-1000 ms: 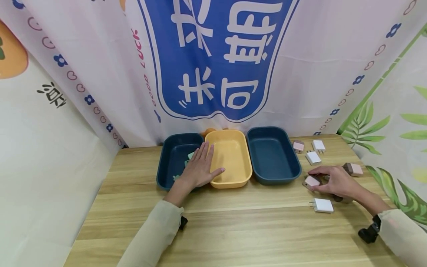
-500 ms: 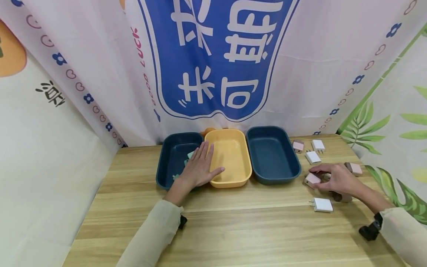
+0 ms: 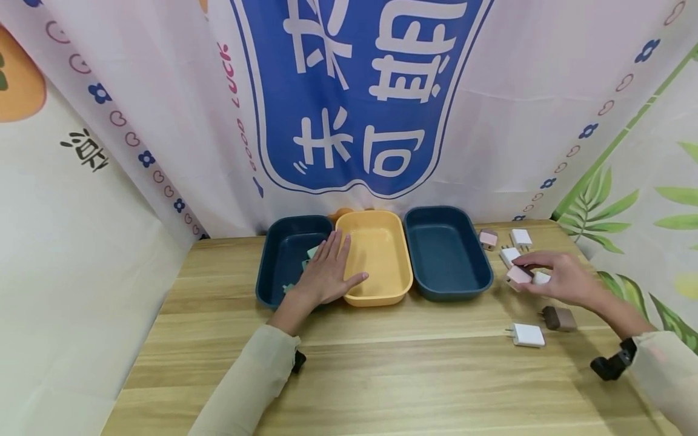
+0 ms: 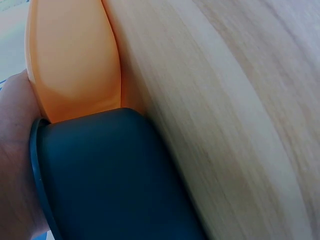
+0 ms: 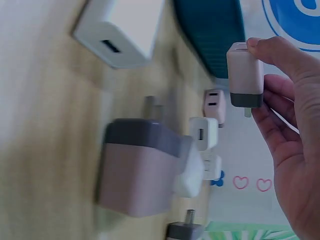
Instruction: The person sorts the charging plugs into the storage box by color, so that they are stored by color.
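My right hand (image 3: pixel 572 281) pinches a pink wall charger (image 3: pixel 519 275) with a dark base, lifted above the tabletop. In the right wrist view, that pink charger (image 5: pixel 245 70) sits between thumb and fingers, its prongs pointing down. Straight-fingered, my left hand (image 3: pixel 324 275) lies across the adjoining rims of the left dark blue tray (image 3: pixel 280 242) and the yellow tray (image 3: pixel 376 257). Several green pieces (image 3: pixel 312 252) lie in that blue tray, partly covered by the hand. Below and beside the right hand are a brown charger (image 3: pixel 560 318) and a white charger (image 3: pixel 527 335).
A second dark blue tray (image 3: pixel 444 251) stands right of the yellow one. Further chargers lie at the table's right: a pink one (image 3: pixel 488 239), a white one (image 3: pixel 520 237) and another partly behind the held charger. A printed curtain (image 3: pixel 480 151) hangs behind the trays.
My right hand has lifted the pink charger off the table, moving up and slightly right. The brown charger under it now shows fully. My left hand stays in place.
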Demonstrator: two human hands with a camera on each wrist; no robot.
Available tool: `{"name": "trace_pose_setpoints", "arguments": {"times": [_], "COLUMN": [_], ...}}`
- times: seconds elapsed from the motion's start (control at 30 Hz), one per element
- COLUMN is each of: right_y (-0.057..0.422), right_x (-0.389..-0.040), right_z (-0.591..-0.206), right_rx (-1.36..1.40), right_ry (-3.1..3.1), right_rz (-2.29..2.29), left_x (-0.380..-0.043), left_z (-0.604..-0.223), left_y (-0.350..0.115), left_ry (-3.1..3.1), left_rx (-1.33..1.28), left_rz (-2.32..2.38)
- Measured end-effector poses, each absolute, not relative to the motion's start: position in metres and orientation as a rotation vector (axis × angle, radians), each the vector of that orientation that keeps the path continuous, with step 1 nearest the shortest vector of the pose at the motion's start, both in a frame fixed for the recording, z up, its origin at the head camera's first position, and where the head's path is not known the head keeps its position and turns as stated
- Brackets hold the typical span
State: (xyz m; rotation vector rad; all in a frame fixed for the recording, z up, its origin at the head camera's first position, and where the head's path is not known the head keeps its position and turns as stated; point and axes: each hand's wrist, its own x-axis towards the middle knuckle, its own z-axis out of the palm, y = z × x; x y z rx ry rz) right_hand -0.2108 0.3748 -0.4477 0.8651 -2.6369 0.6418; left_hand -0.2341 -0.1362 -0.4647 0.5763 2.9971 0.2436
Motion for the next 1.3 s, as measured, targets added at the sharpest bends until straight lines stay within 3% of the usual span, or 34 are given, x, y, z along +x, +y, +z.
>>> {"name": "trace_pose_setpoints", "arguments": {"times": [0.67, 1.3], "right_y": [0.350, 0.312], "right_x": [-0.228, -0.245], "right_z": [-0.414, -0.409], "right_rx": [0.860, 1.013], "right_ry": [-2.588, -2.524], "right_rz": [0.571, 0.670], "left_x": [-0.235, -0.235], "left_z": [-0.466, -0.467], "left_y": [-0.136, -0.136], "left_ry": [3.002, 2.998], "left_rx": [0.584, 0.577], "left_rz": [0.243, 0.251]}}
